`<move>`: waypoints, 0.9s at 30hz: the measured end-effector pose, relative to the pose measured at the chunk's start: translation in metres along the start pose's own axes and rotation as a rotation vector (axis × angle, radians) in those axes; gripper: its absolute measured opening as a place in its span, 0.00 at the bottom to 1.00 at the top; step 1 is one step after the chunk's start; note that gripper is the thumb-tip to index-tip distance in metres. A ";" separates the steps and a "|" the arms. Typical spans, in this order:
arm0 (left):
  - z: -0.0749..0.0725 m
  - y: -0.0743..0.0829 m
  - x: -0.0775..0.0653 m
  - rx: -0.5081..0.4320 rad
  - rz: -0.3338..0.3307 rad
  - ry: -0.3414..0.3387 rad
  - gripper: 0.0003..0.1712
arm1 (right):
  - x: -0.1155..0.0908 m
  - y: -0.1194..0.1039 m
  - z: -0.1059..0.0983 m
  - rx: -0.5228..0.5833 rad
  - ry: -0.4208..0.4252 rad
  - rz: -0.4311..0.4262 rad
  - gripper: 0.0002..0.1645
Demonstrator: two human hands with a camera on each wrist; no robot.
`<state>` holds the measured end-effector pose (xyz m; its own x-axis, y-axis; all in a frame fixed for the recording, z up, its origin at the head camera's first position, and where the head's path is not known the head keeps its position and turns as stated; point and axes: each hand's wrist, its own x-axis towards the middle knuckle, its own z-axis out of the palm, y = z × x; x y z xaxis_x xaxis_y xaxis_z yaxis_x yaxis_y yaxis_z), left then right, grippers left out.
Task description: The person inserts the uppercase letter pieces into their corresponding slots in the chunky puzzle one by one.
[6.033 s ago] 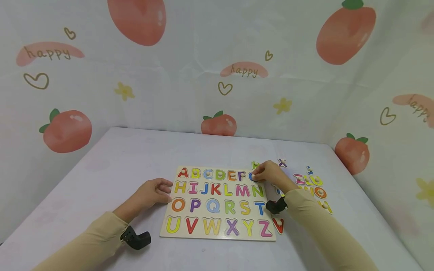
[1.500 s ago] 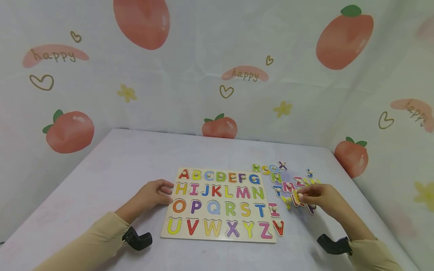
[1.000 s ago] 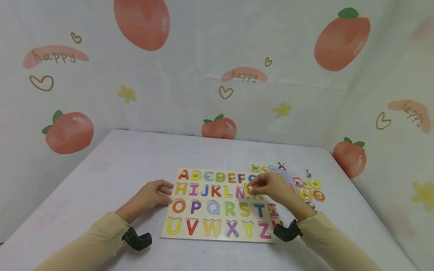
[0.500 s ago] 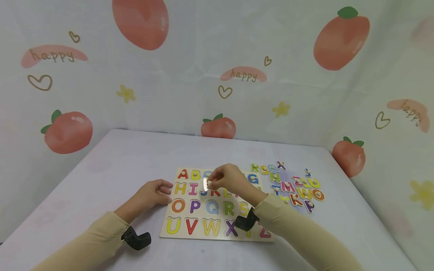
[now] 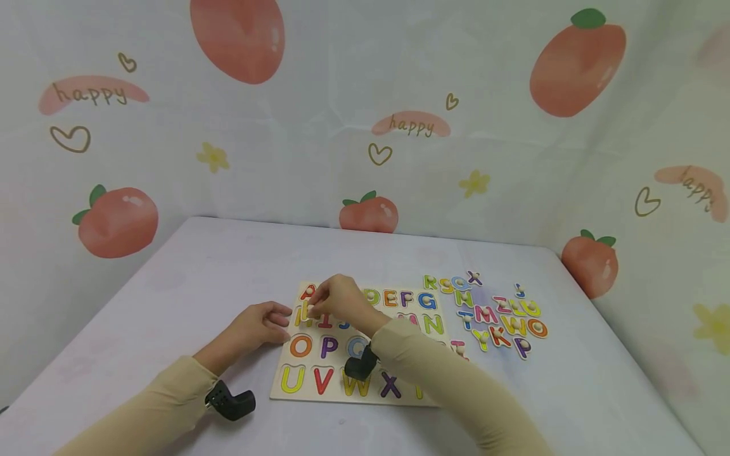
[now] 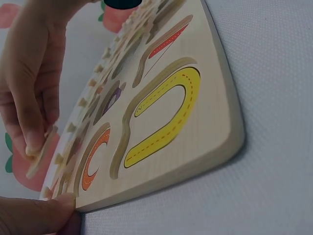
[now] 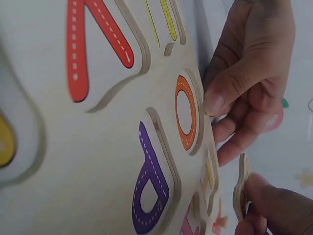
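In the head view a wooden alphabet puzzle board (image 5: 373, 399) lies on the table, with A to G pegged pieces in its top row. My right hand (image 5: 345, 301) reaches across it and pinches the small knob of a yellow letter H piece (image 5: 305, 313) over the H recess at the upper left. Seen from the right wrist, that piece (image 7: 240, 188) is edge-on and tilted between finger and thumb. My left hand (image 5: 251, 329) rests at the board's left edge, fingers relaxed. Its thumb (image 6: 54, 208) touches the edge near the O recess in the left wrist view.
Several loose pegged letters lie right of the board, among them a red K (image 5: 499, 337), a purple P (image 5: 521, 348) and an orange O (image 5: 537, 327). An X piece (image 5: 474, 277) lies farther back. A fruit-print cloth (image 5: 285, 171) hangs behind the table.
The G piece was set into the top row earlier. My right hand then picked the H piece from the right-hand pile and carried it left across the board. The left hand has stayed put.
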<state>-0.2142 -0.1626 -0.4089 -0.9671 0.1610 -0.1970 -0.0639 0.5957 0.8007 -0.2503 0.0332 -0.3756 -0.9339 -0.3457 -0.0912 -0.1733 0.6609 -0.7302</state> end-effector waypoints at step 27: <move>-0.001 -0.001 0.001 -0.013 0.014 -0.002 0.30 | 0.012 -0.007 0.023 -0.017 -0.002 0.088 0.07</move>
<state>-0.2156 -0.1637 -0.4100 -0.9675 0.1709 -0.1865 -0.0532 0.5832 0.8106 -0.2534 0.0091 -0.3873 -0.9451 -0.2871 -0.1561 -0.0957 0.7000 -0.7077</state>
